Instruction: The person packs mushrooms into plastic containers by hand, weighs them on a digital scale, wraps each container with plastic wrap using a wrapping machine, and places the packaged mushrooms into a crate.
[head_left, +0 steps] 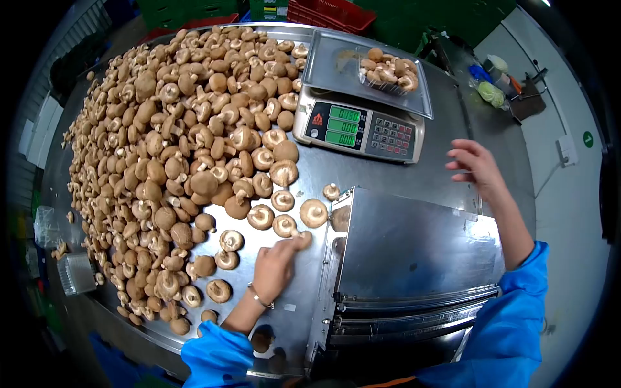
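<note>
My left hand (275, 266), with a bracelet at the wrist and a blue sleeve, is low over the steel table, its fingers closed on a small mushroom (303, 240). Loose mushrooms lie cap-down just beyond it, beside a big brown heap (187, 129) that fills the left of the table. My right hand (471, 164) is raised to the right of the digital scale (359, 132), fingers apart and holding nothing. On the scale's metal tray (330, 64) sits a clear punnet of mushrooms (390, 72).
A steel machine (414, 252) with rollers stands in front of my body, right of my left hand. Empty clear punnets (76, 273) lie at the left edge. Red crates (331, 16) are behind the table; a cabbage (491, 94) and a blue item sit at the back right.
</note>
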